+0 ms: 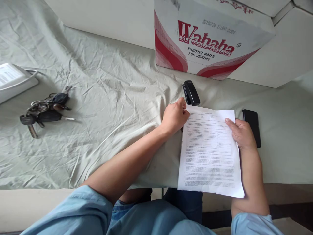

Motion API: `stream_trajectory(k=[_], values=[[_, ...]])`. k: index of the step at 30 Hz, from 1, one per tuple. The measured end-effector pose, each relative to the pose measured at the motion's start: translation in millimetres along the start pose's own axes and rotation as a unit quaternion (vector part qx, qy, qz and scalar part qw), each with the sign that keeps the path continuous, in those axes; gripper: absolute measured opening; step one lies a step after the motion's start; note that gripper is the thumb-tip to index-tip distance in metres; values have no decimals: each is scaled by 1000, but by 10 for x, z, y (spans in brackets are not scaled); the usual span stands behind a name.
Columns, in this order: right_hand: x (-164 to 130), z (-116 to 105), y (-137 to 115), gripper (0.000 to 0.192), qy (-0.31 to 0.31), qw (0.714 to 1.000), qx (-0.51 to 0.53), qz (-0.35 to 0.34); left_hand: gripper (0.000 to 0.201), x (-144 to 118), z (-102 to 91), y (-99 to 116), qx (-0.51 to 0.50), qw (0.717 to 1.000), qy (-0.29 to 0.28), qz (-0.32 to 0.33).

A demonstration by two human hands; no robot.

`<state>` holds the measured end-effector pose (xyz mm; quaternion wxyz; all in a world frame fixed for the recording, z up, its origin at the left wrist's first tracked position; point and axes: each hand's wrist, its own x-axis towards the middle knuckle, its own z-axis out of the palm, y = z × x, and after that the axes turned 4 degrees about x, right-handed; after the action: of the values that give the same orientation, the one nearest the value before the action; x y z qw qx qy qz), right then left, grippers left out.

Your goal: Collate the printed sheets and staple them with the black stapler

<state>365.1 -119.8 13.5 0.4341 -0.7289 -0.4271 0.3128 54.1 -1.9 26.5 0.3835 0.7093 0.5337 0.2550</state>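
Left hand (174,116) closed on top-left corner of printed sheet (210,153); right hand (241,133) grips its right edge, thumb on top. Sheet overhangs table edge. Black stapler (191,93) just beyond left hand. Black phone (251,125) beside right hand. Keys (44,111) far left on wrinkled cloth (110,98). Wahaha box (207,39) behind.

One head-worn camera looks forward and steeply down, close over the cloth-covered table (97,98).
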Motion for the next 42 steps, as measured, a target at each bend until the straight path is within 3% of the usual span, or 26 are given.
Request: stream_trajectory(k=[5, 9, 13, 17, 21, 25, 29, 34, 42], values=[[-19, 72, -59, 61, 21, 999, -26, -7, 18, 8, -18, -14, 35, 999, -2, 1], [-22, 111, -110, 67, 9, 999, -35, 6, 36, 14, 15, -35, 50, 999, 5, -4], [5, 127, -123, 65, 18, 1000, -10, -9, 39, 45, 73, -58, 78, 997, 25, -11], [31, 139, -107, 63, 32, 999, -11, -30, 40, 202, -20, -21, 103, 994, 26, -23], [47, 143, -85, 63, 25, 999, -4, -29, 46, 516, -155, 26, 92, 993, 53, 54], [76, 131, -55, 62, 21, 999, -4, -31, 52, 730, -134, -62, 62, 989, -53, 122], [89, 143, -28, 61, 31, 999, -4, -30, 51, 691, -81, -245, -3, 978, -103, 182], [28, 168, -96, 57, 39, 998, -5, -41, 53, 606, -94, -354, -33, 970, -85, 224], [-90, 79, -308, 55, 21, 998, -57, 25, 48, 642, -54, -403, -21, 971, -72, 226]])
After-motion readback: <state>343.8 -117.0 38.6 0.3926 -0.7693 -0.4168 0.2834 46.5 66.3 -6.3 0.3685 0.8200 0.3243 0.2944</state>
